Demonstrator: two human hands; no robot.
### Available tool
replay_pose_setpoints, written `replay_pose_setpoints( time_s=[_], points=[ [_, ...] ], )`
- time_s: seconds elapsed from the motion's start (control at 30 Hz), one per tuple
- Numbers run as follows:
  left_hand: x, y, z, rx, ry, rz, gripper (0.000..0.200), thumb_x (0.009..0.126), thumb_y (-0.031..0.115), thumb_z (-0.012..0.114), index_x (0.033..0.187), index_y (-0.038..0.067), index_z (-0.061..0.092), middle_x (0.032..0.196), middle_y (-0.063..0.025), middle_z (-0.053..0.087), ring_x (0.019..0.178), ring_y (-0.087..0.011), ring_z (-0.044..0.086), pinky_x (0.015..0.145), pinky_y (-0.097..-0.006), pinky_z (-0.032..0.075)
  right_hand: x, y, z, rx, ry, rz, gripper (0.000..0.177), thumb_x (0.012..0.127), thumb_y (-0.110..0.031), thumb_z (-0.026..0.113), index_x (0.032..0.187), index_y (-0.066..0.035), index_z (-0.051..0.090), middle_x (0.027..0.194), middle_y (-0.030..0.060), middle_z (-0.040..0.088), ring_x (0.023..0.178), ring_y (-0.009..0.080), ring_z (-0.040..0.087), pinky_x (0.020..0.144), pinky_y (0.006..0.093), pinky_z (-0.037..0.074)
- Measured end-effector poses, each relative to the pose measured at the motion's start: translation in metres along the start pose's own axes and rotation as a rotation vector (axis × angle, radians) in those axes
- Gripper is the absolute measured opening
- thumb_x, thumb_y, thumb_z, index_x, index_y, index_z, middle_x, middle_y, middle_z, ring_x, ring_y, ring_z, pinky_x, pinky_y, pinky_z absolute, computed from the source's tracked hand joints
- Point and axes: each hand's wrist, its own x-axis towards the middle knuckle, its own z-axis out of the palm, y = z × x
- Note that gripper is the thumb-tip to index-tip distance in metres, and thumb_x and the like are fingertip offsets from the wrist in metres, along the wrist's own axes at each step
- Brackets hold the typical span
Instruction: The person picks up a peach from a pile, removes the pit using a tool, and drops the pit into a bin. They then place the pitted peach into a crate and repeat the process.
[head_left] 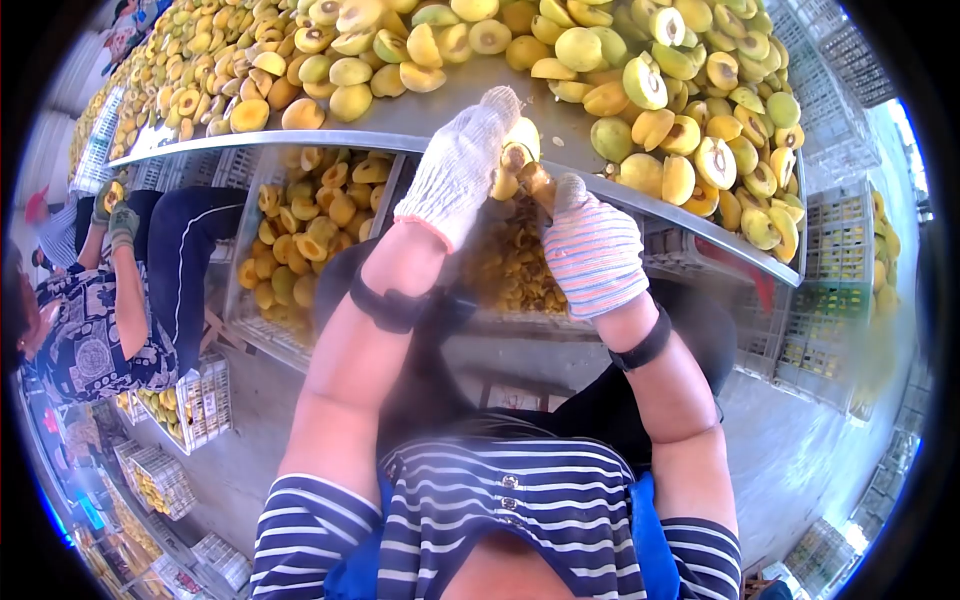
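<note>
My left hand (462, 165), in a white knitted glove, is wrapped round a halved yellow fruit (515, 158) at the table's near edge. My right hand (590, 243), in a striped glove, is closed on a small tool (538, 186) whose brownish end meets the fruit; its exact shape is hard to make out. Both hands are close together over the metal rim (385, 141) of the table. Many halved yellow fruits (350, 72) are heaped beyond them, some showing brown pits. Below the hands lies a blurred pile of small yellow-brown pieces (520, 270).
A crate of fruit halves (310, 235) stands under the table at the left. Stacked crates (825, 270) stand at the right. A co-worker in a patterned top (95, 335) sits at the left, with gloved hands near the table. More crates (205, 405) stand on the floor.
</note>
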Motion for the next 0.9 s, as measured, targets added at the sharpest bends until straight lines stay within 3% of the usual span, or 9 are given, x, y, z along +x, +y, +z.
replay_pose_setpoints(
  time_s=[0.33,0.53,0.6,0.67,0.7,0.73,0.8,0.87,0.9],
  points=[
    [-0.002,0.011,0.002,0.602,0.002,0.042,0.051,0.097,0.042,0.056,0.121,-0.002,0.062,0.112,-0.0127,0.067,0.099,-0.0165,0.062,0.091,-0.0292,0.048,-0.003,0.000,0.011,0.011,-0.183,-0.037,0.025,0.084,-0.020,0.060,0.096,0.002,0.067,0.089,0.0137,0.061,0.078,0.0263,0.064,0.061,0.0359,0.051],
    [0.003,0.023,-0.002,0.840,-0.182,0.127,0.063,0.093,0.059,0.047,0.107,0.001,0.065,0.101,-0.0230,0.067,0.097,-0.0391,0.062,0.086,-0.0412,0.047,0.000,-0.001,-0.004,0.113,-0.215,0.019,0.032,0.091,-0.023,0.058,0.106,0.005,0.059,0.087,0.0159,0.063,0.077,0.0299,0.065,0.064,0.0382,0.052],
    [0.001,0.019,-0.007,0.778,-0.208,0.116,0.063,0.091,0.058,0.053,0.117,0.001,0.063,0.105,-0.0231,0.067,0.098,-0.0353,0.063,0.089,-0.0383,0.048,0.000,0.001,-0.008,0.184,-0.307,0.095,0.032,0.091,-0.022,0.060,0.108,0.005,0.058,0.087,0.0166,0.064,0.078,0.0321,0.065,0.066,0.0391,0.052],
    [-0.012,0.021,0.001,0.198,-0.191,0.243,0.066,0.088,0.052,0.064,0.126,-0.001,0.058,0.112,-0.0203,0.066,0.102,-0.0274,0.063,0.093,-0.0336,0.048,-0.002,0.014,-0.011,0.230,0.053,-0.218,0.032,0.087,-0.018,0.066,0.109,0.003,0.058,0.087,0.0157,0.065,0.079,0.0304,0.065,0.070,0.0383,0.051],
    [-0.011,0.011,0.006,0.157,-0.144,0.295,0.069,0.085,0.042,0.072,0.132,-0.004,0.053,0.119,-0.0173,0.062,0.108,-0.0214,0.060,0.094,-0.0306,0.049,0.007,0.006,-0.007,0.796,-0.072,0.227,0.032,0.084,-0.013,0.070,0.110,0.002,0.058,0.087,0.0129,0.066,0.078,0.0241,0.064,0.072,0.0359,0.051],
    [-0.015,0.004,0.018,0.229,-0.070,0.437,0.059,0.086,0.035,0.073,0.125,-0.005,0.057,0.112,-0.0146,0.066,0.105,-0.0177,0.061,0.090,-0.0289,0.050,0.005,0.006,-0.005,0.794,-0.072,0.226,0.032,0.084,-0.013,0.070,0.110,0.002,0.058,0.087,0.0129,0.066,0.078,0.0241,0.064,0.072,0.0359,0.051],
    [-0.004,0.017,0.001,0.226,-0.335,0.159,0.042,0.090,0.021,0.063,0.125,-0.003,0.058,0.109,-0.0098,0.067,0.099,-0.0135,0.062,0.091,-0.0286,0.049,-0.005,0.007,0.002,0.855,-0.100,-0.120,0.033,0.084,-0.013,0.069,0.112,0.002,0.059,0.087,0.0099,0.065,0.078,0.0166,0.062,0.072,0.0337,0.049],
    [0.002,0.028,-0.003,0.375,-0.447,0.135,0.035,0.092,0.020,0.062,0.118,-0.003,0.063,0.100,-0.0096,0.069,0.094,-0.0140,0.064,0.088,-0.0287,0.051,-0.001,0.006,-0.026,0.842,-0.200,-0.140,0.035,0.083,-0.014,0.069,0.114,0.002,0.060,0.083,0.0078,0.063,0.073,0.0147,0.059,0.069,0.0321,0.048],
    [0.002,0.027,-0.003,0.240,-0.394,0.112,0.033,0.093,0.021,0.062,0.116,-0.002,0.064,0.100,-0.0103,0.069,0.094,-0.0149,0.065,0.089,-0.0288,0.051,0.002,0.001,-0.044,1.032,-0.377,0.108,0.028,0.087,-0.019,0.067,0.106,0.001,0.061,0.078,0.0062,0.060,0.068,0.0141,0.058,0.064,0.0306,0.047]
  ],
)
